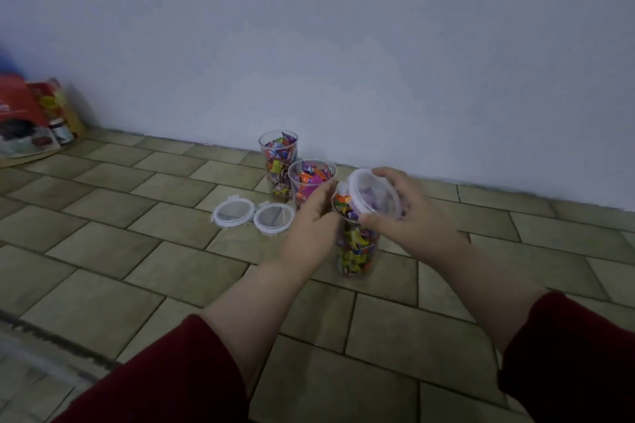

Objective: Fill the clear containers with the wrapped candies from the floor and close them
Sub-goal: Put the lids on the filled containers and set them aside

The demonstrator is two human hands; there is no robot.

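— Is the lid seated on the near container?
— Can't tell. It sits tilted, and the right hand covers its far rim.
— And the left hand?
— Its thumb is out of sight, and it blocks the lower right of the middle container.
— The print on the wrappers?
— Too small to read.
— What's at the far left?
— Blurred bags, cut off by the edge. The bottle beside them has an illegible label. Both sleeves run off the bottom.
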